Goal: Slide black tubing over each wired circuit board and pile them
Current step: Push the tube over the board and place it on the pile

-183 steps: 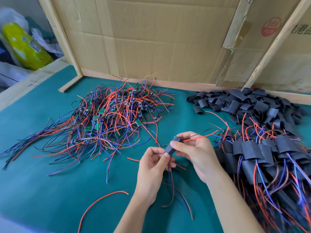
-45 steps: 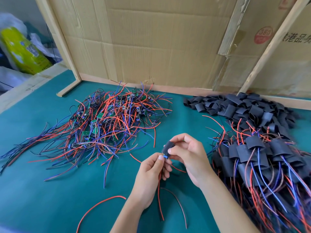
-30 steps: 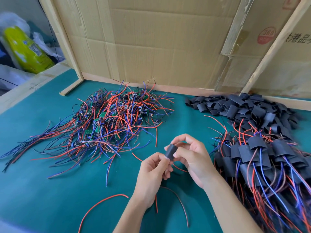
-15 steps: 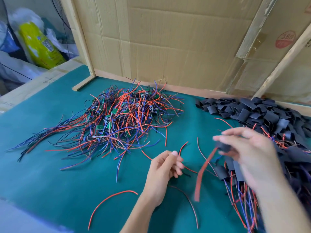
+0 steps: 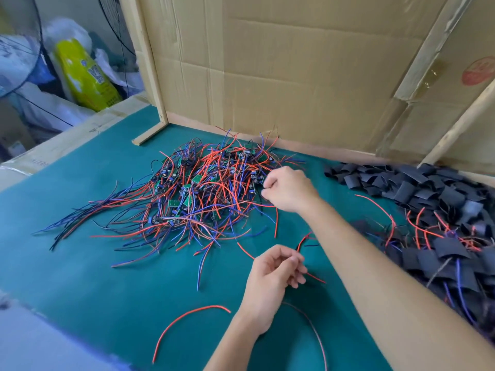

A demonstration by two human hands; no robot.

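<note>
Two hands are seen above a teal-covered desk (image 5: pixel 80 277), and everything is placed here relative to the tangled pile of bare wired circuit boards (image 5: pixel 192 194) at the middle of the desk. Far to the left of that pile, beyond the desk edge, a yellow bag (image 5: pixel 83 76) is seen among white plastic sacks. Behind the pile, a cardboard wall (image 5: pixel 281 70) braced by wooden strips is stood along the desk's far edge. In front of the pile, a loose red wire (image 5: pixel 184 319) is laid in a curve on the cover. In front of the pile and to its right, the left hand (image 5: pixel 270 279) is held just over the desk with its fingers loosely curled; nothing is plainly gripped by it, though thin wires pass beneath it. At the pile's right edge, the right hand (image 5: pixel 288 190) is reached in with fingers curled among the wires; whether a board is pinched cannot be told. Well to the right of the pile, loose pieces of black tubing (image 5: pixel 407 183) are heaped, and nearer the viewer a pile of sleeved boards (image 5: pixel 444 261) with trailing red and blue wires is laid.
</note>
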